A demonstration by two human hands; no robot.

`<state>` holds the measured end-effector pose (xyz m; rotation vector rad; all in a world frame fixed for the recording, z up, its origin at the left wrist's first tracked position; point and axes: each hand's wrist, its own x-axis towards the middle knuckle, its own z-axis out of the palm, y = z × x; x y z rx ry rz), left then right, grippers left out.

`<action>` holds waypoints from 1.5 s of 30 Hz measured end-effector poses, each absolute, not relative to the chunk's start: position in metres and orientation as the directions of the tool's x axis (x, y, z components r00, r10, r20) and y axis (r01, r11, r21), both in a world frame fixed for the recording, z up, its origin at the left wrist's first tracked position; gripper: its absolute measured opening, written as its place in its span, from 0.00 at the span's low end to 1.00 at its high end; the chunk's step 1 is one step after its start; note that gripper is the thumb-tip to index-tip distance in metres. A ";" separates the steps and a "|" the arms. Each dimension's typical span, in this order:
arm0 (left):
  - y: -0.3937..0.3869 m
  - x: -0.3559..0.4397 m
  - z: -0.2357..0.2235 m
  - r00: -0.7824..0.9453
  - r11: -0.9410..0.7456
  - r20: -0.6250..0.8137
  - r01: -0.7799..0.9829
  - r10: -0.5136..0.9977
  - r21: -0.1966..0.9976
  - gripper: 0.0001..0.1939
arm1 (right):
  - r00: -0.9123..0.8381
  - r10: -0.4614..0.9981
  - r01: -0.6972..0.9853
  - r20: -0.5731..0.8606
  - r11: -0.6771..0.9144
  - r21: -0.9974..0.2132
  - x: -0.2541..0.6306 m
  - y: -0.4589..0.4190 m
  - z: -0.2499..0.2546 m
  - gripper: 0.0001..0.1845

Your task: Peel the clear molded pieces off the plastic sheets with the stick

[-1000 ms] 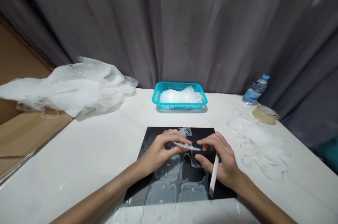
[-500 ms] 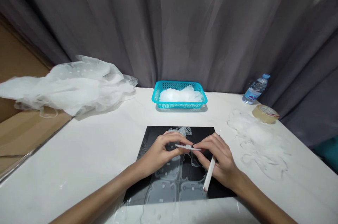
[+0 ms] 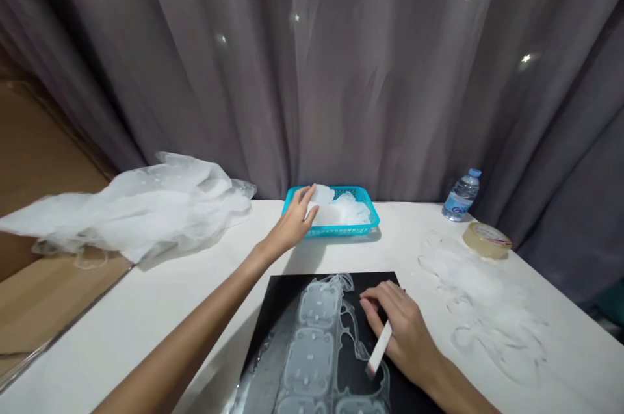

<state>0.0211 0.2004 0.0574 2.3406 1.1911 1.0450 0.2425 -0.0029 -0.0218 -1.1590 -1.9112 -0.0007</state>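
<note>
My left hand (image 3: pixel 292 218) reaches over the left side of the blue basket (image 3: pixel 341 231), thumb and fingers closed on a flat translucent plastic piece (image 3: pixel 322 194). Under and beside it lie more whitish translucent pieces (image 3: pixel 351 208) in the basket. My right hand (image 3: pixel 402 323) is curled above the black mat (image 3: pixel 273 310), with a slim white-handled tool (image 3: pixel 379 350) tucked in it; the tool's working tip cannot be made out. A translucent moulded plastic sheet (image 3: pixel 309 362) with rounded-square parts lies on the mat, an opened-out outline strip along its right side.
At the left, a heap of translucent plastic scrap (image 3: pixel 166 206) hangs over a cardboard box (image 3: pixel 49 290). Thin clear offcuts (image 3: pixel 482 297), a tape roll (image 3: pixel 487 240) and a water bottle (image 3: pixel 461 196) are at the right. A grey curtain (image 3: pixel 341 76) hangs behind the table.
My left hand has moved forward from above the mat to the basket, carrying the plastic piece away from my right hand. My right hand stays over the mat with the tool. The view has tilted up.
</note>
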 end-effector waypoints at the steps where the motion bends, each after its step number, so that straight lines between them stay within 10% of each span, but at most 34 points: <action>1: 0.206 0.020 0.053 0.398 -0.610 0.465 0.577 0.791 0.543 0.29 | -0.198 0.708 0.723 0.678 0.572 -0.386 0.242 -0.003 -0.022 0.05; 11: 0.101 -0.024 0.019 0.599 -0.706 0.379 0.544 0.705 0.453 0.12 | -0.310 0.829 0.768 0.466 0.507 -0.392 0.240 -0.009 -0.029 0.18; 20: 0.055 -0.038 0.009 0.791 -0.724 0.100 0.492 0.604 0.484 0.33 | -0.280 0.828 0.830 0.486 0.463 -0.310 0.250 -0.004 -0.028 0.08; 26: 0.039 -0.032 0.000 0.782 -0.755 0.126 0.525 0.610 0.393 0.37 | -0.333 0.916 0.716 0.223 0.399 -0.573 0.299 0.004 0.012 0.16; 32: 0.028 -0.033 -0.007 0.762 -0.763 0.195 0.519 0.617 0.385 0.33 | 0.033 0.910 0.575 0.414 0.321 -0.752 0.273 0.003 0.025 0.24; 38: 0.033 -0.036 -0.003 0.739 -0.704 0.198 0.470 0.644 0.532 0.27 | -0.302 0.940 0.172 0.161 0.220 -0.960 0.221 0.008 0.013 0.46; 45: 0.037 -0.036 0.000 0.755 -0.656 0.106 0.481 0.647 0.581 0.35 | -0.394 0.916 0.254 0.076 0.188 -0.949 0.219 0.010 0.001 0.15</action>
